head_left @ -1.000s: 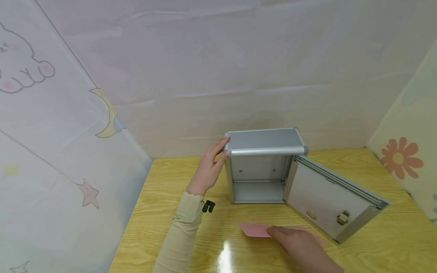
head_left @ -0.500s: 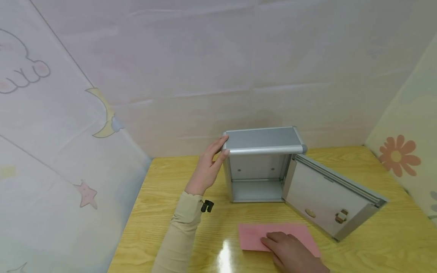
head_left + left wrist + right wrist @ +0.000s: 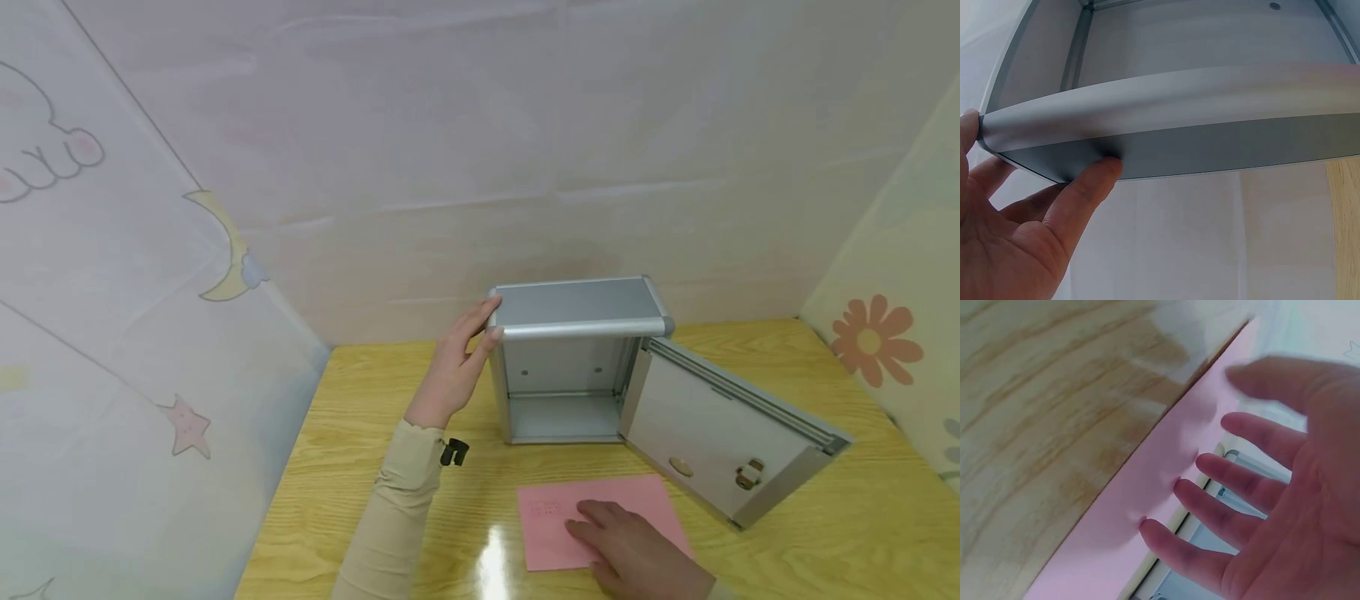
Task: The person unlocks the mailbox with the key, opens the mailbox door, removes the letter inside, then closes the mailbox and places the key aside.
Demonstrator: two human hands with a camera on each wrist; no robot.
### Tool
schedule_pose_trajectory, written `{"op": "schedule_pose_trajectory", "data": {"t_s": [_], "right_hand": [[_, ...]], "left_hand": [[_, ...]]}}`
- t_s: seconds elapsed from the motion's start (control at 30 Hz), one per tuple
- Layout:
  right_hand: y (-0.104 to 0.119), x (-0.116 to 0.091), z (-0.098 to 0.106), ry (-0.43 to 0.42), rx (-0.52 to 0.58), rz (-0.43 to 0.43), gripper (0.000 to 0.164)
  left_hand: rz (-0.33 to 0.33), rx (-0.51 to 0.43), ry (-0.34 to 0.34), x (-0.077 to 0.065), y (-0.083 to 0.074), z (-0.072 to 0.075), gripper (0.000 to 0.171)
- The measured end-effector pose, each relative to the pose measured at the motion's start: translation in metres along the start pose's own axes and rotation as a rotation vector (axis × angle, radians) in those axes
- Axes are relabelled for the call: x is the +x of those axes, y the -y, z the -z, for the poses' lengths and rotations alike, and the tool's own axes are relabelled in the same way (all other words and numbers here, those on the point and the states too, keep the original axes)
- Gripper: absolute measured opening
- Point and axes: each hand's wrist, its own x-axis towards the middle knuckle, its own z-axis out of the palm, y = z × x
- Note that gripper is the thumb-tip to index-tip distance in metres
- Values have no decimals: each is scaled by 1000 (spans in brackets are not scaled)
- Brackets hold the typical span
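Observation:
A grey metal letter box (image 3: 577, 305) stands upright on the table, its hinged door (image 3: 723, 433) swung out to the right with a lock (image 3: 750, 475) on its inner face. My left hand (image 3: 453, 371) grips the box's upper left corner. In the left wrist view, a fingertip (image 3: 1110, 165) presses the dark panel while other fingers go round the edge. Before the box lies a flat pink envelope (image 3: 547, 533) with small writing at its upper left. My right hand (image 3: 637, 550) rests on it, fingers spread and slightly bent; the right wrist view shows the fingertips at its surface.
The wood-grain table (image 3: 360, 467) ends at a pale cloth backdrop (image 3: 420, 167) behind and on both sides. The door's free lower corner reaches close to the envelope's right side. A black clip (image 3: 454, 452) sits at the left cuff.
The pink envelope, tilted up in the right hand a second ago, has come down flat with its written face up. The right hand's fingers have loosened onto it. The left hand keeps its hold.

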Motion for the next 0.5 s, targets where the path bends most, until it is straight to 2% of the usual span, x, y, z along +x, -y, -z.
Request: {"op": "schedule_pose_trajectory", "data": {"t_s": [0.2, 0.5], "right_hand": [[3, 2, -3, -75, -100, 18, 30], [2, 11, 0, -180, -117, 58, 25]], "left_hand": [[-7, 5, 1, 0, -3, 2, 51], [-21, 41, -6, -1, -4, 1, 51]]}}
